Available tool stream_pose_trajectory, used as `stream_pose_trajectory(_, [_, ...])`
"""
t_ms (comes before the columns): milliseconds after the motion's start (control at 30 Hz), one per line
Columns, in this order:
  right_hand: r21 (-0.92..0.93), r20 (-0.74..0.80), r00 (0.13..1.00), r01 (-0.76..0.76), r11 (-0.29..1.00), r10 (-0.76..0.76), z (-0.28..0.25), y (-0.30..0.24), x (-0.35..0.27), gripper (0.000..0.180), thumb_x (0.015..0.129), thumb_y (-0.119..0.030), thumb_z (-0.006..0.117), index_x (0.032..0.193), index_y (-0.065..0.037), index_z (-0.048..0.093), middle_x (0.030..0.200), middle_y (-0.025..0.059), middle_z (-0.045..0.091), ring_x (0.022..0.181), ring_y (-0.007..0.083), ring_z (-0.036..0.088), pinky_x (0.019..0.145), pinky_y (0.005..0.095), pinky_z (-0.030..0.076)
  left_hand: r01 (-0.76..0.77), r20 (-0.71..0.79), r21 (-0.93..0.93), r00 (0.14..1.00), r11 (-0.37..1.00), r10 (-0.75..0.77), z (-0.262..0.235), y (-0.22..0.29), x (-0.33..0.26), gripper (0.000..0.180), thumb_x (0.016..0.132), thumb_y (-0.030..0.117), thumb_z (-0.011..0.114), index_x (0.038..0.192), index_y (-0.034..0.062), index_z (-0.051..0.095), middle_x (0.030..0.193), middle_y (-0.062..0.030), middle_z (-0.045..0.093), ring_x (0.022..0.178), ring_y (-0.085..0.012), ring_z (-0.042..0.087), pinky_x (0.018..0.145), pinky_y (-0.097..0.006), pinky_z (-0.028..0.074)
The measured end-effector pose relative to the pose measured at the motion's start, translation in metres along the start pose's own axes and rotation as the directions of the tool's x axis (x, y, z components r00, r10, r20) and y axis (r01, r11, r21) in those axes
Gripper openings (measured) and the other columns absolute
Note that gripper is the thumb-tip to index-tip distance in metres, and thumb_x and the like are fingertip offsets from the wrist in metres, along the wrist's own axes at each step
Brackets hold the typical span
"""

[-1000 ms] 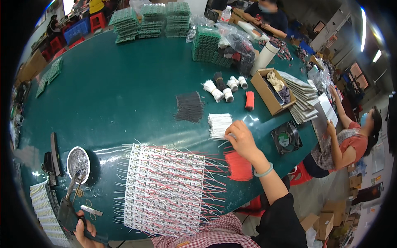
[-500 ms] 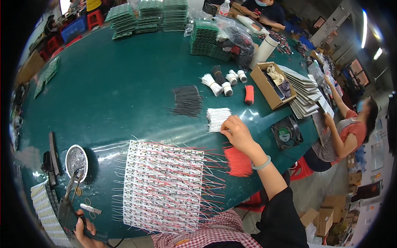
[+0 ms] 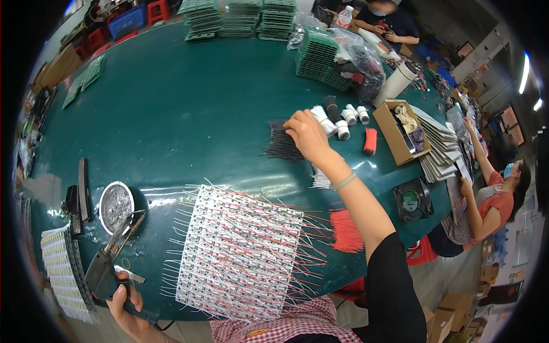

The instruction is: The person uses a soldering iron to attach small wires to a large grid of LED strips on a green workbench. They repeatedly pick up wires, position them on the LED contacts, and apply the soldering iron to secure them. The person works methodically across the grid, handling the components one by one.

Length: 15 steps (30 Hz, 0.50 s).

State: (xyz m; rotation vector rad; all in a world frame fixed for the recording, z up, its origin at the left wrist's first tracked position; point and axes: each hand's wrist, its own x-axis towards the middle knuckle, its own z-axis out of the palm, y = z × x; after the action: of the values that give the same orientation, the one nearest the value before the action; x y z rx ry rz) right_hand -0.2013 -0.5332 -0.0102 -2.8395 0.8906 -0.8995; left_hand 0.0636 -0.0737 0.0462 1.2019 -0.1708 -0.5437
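Fingers of your right hand (image 3: 306, 134) curled down onto black wires (image 3: 281, 146), bundle under fingertips, left of palm, on green table (image 3: 183, 103). Left hand (image 3: 123, 303) wraps soldering iron (image 3: 106, 266).

my right hand (image 3: 306, 132) rests on a bundle of wires (image 3: 280, 147) at the table's (image 3: 189, 103) middle. nearer me lies a wired board panel (image 3: 240, 251). left of it sits a round tin (image 3: 116, 199); my left hand (image 3: 123, 300) grips a soldering iron (image 3: 106, 266) just before the tin.
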Motion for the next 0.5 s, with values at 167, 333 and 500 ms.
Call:
stream_pose_trajectory(167, [-0.071,0.115,0.993,0.008,0.997,0.0,0.024,-0.007,0.019,0.018,0.073,-0.002,0.075,0.091,-0.003,0.073,0.095,0.008,0.065,0.095,0.0291,0.059,0.082,0.0396,0.05,0.0,-0.008,0.016,1.0,1.0,0.0,-0.009,0.005,0.0,0.042,0.08,0.001,0.063,0.119,-0.0101,0.05,0.103,-0.0201,0.061,0.05,-0.0113,0.048,0.036,-0.02,0.038])
stream_pose_trajectory(333, [-0.057,0.071,0.997,0.016,0.998,-0.012,0.026,-0.006,0.016,0.009,0.075,-0.003,0.074,0.082,-0.003,0.07,0.085,0.0083,0.065,0.088,0.0295,0.06,0.077,0.0402,0.05,0.029,-0.018,0.029,0.999,0.999,-0.028,0.003,0.006,0.001,0.045,0.078,0.001,0.063,0.12,-0.0094,0.05,0.103,-0.0199,0.061,0.049,-0.0128,0.048,0.036,-0.022,0.038])
stream_pose_trajectory(500, [-0.059,0.042,0.997,0.068,0.996,-0.066,0.024,-0.006,0.013,0.01,0.077,-0.001,0.071,0.083,-0.003,0.063,0.08,0.0103,0.061,0.084,0.0307,0.058,0.073,0.0426,0.048,0.022,-0.031,0.008,0.999,1.0,-0.021,0.011,0.002,0.0,0.045,0.078,0.001,0.062,0.12,-0.009,0.05,0.103,-0.02,0.061,0.048,-0.0128,0.047,0.036,-0.022,0.037])
